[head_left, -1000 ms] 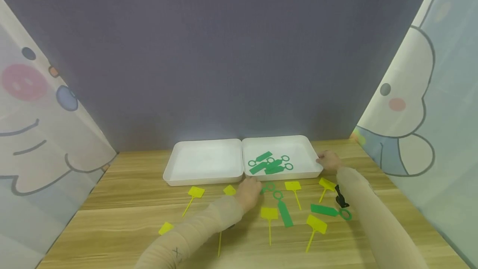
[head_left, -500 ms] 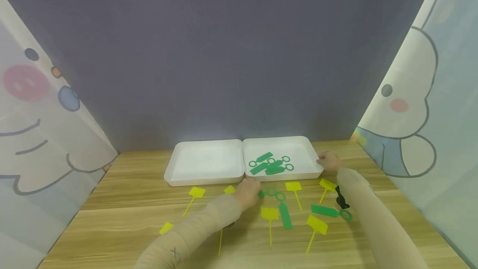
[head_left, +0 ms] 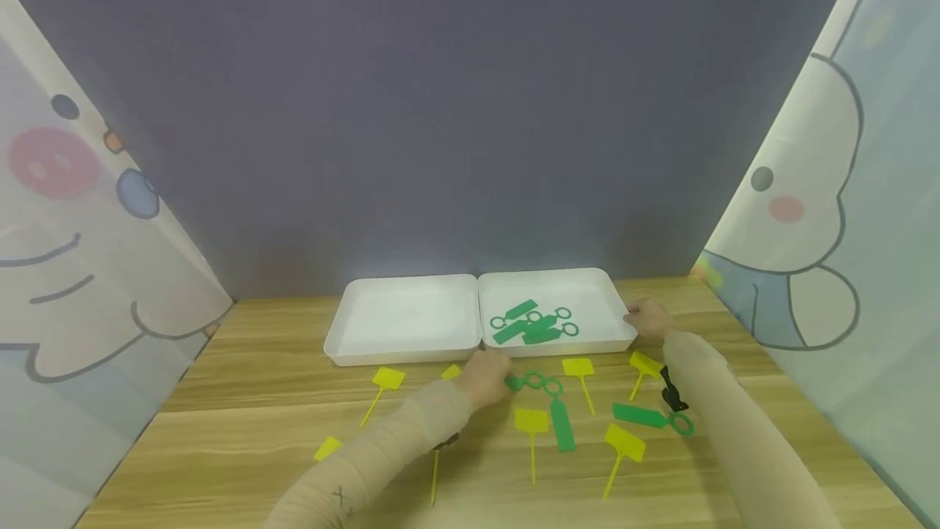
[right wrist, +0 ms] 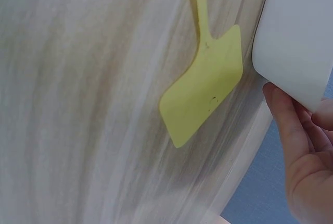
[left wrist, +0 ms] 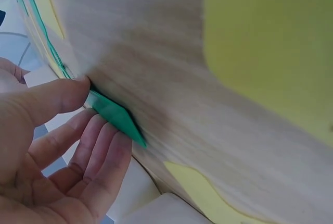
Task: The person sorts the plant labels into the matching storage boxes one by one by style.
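My left hand [head_left: 485, 378] is low over the wooden table, in front of the white trays. Its thumb and fingertips pinch the flat end of a green ring tag [left wrist: 115, 113], whose ring pokes out to the right in the head view. Beside that ring lies the ring of a second green tag [head_left: 561, 424]. At the right tray [head_left: 611, 310], my right hand [head_left: 649, 318] holds the corner of the right wall between thumb and fingers. Several green ring tags [head_left: 520, 309] lie overlapping inside this tray.
The left tray [head_left: 411, 313] stands against the right one. Several yellow tags with thin stems, among them a yellow tag [head_left: 532, 421], are spread over the table [head_left: 242, 398]. Near the right forearm lie another green tag [head_left: 639, 415] and a small black object [head_left: 671, 394]. A dark panel [head_left: 455, 121] rises behind.
The pinched green tag's ring has shifted slightly nearer the person, and the left hand has moved a little with it. My right hand stays at the tray.
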`<state>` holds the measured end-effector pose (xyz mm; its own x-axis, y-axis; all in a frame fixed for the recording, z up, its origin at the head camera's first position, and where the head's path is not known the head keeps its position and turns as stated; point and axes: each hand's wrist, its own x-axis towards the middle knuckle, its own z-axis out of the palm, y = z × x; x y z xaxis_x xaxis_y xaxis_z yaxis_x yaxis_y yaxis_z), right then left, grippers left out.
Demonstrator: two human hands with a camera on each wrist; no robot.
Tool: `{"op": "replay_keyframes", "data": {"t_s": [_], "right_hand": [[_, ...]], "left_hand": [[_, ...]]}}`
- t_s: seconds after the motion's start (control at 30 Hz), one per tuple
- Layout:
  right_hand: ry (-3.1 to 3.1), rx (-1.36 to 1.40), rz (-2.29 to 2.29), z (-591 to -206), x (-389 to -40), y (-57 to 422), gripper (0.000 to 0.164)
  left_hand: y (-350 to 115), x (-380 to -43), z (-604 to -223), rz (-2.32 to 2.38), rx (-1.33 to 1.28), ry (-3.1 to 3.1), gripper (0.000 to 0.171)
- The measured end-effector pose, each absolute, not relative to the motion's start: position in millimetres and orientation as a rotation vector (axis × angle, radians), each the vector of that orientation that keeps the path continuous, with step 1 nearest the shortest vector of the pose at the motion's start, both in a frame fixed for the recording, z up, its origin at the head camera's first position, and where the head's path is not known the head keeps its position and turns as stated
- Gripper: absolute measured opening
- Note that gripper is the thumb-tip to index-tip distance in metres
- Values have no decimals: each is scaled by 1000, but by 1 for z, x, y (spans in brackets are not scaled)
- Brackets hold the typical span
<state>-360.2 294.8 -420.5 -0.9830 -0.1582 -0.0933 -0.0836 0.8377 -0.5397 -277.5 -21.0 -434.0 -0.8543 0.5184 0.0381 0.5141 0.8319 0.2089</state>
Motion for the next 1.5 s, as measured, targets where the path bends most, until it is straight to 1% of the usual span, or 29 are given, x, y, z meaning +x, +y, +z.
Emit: {"op": "replay_keyframes", "data": {"t_s": [0.27, 0.43, 0.53, 0.7, 0.87, 1.1, 1.33, 1.5], "right_hand": [[2898, -230, -829, -420, -362, 295, 34], [2896, -233, -826, -419, -363, 294, 34], [2897, -227, -828, -421, -364, 294, 33], [2906, -224, -826, -422, -363, 295, 32], [2876, -198, -867, -420, -361, 296, 33], [2877, -333, -927, -434, -373, 313, 38], [2882, -231, -886, -420, -358, 295, 34], [2907, -239, -825, -417, -355, 293, 32]], "left_hand": [[-24, -278, -427, 412, 817, 2930, 5], [-24, -280, -425, 405, 875, 2948, 3], [-22, -278, -421, 409, 903, 2949, 8], [-18, -273, -412, 465, 919, 2928, 11], [-15, -273, -401, 559, 922, 2910, 19], [-14, -282, -383, 638, 897, 2910, 27], [-11, -294, -375, 694, 855, 2900, 27], [0, -304, -377, 624, 949, 2932, 24]]}}
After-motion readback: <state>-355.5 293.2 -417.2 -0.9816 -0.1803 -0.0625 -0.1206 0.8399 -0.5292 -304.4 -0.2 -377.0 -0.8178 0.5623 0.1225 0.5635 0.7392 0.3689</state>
